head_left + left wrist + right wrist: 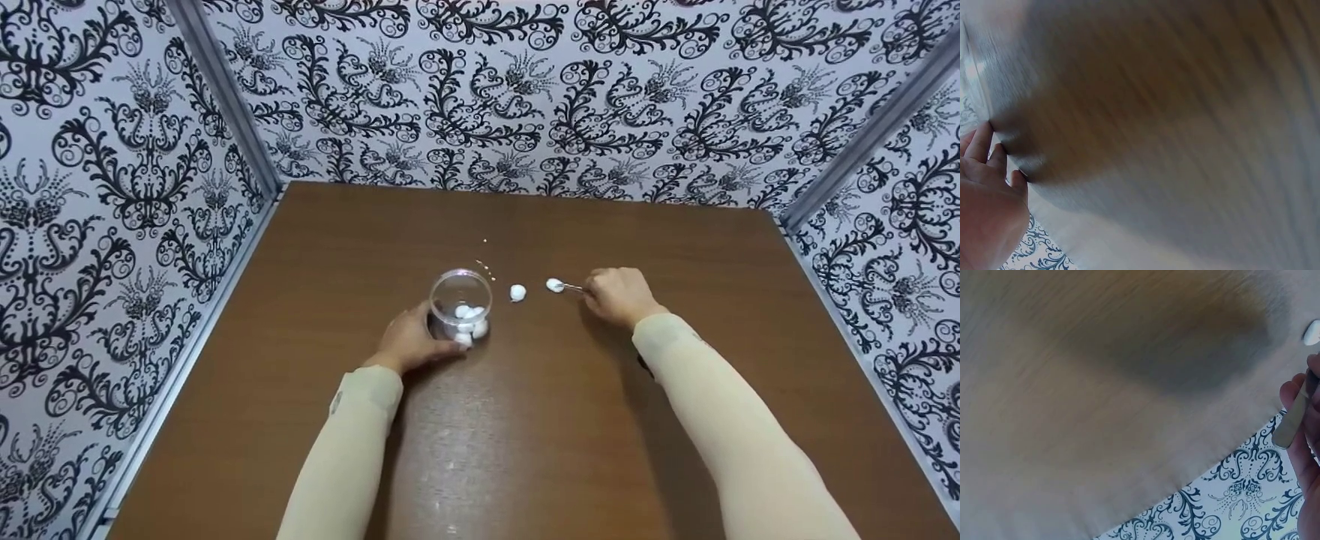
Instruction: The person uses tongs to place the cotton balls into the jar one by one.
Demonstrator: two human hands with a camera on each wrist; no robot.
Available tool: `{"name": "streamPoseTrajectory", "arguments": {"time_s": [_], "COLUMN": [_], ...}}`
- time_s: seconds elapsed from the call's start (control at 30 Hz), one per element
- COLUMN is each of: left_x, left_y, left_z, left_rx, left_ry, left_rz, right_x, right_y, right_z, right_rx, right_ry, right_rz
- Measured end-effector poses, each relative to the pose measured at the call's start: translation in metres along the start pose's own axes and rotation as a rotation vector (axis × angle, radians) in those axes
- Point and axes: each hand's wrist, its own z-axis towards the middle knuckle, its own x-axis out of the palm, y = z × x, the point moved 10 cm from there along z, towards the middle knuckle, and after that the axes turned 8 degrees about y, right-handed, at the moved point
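My left hand [412, 341] grips a clear round jar [442, 300], its thumb on the near side. Several white balls [465, 313], like cotton balls, lie inside the jar. In my right hand [621, 295] is a metal spoon [574, 288], with a white ball [554, 285] at its head, which is mostly hidden. Another white ball [517, 292] sits on the table between the jar and the spoon. The right wrist view shows the spoon's flat handle [1291, 422] sticking out behind the fingers. The left wrist view shows left fingertips [982, 140] against the jar's edge.
The brown wooden table [510, 435] is bordered by patterned black-and-white walls [495, 90] at the back and sides. Grey metal posts [232, 105] stand at the corners. Small bright specks [486, 267] show on the table just beyond the jar.
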Motion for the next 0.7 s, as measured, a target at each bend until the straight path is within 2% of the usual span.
{"name": "streamPoseTrajectory", "arguments": {"time_s": [0.2, 0.33, 0.53, 0.7], "left_x": [0.001, 0.001, 0.001, 0.002], "left_y": [-0.005, -0.003, 0.002, 0.002], "left_z": [0.000, 0.000, 0.001, 0.002], "left_rx": [0.018, 0.014, 0.016, 0.023], "left_ry": [0.006, 0.012, 0.011, 0.012], "left_rz": [-0.006, -0.006, -0.008, -0.008], "right_x": [-0.013, -0.028, -0.062, -0.094], "right_y": [0.000, 0.008, 0.034, 0.059], "right_z": [-0.010, -0.016, -0.015, -0.011], "right_rx": [0.006, -0.031, -0.138, -0.194], "right_ry": [-0.064, -0.105, -0.215, -0.289], "right_rz": [-0.012, -0.004, -0.002, 0.017]}}
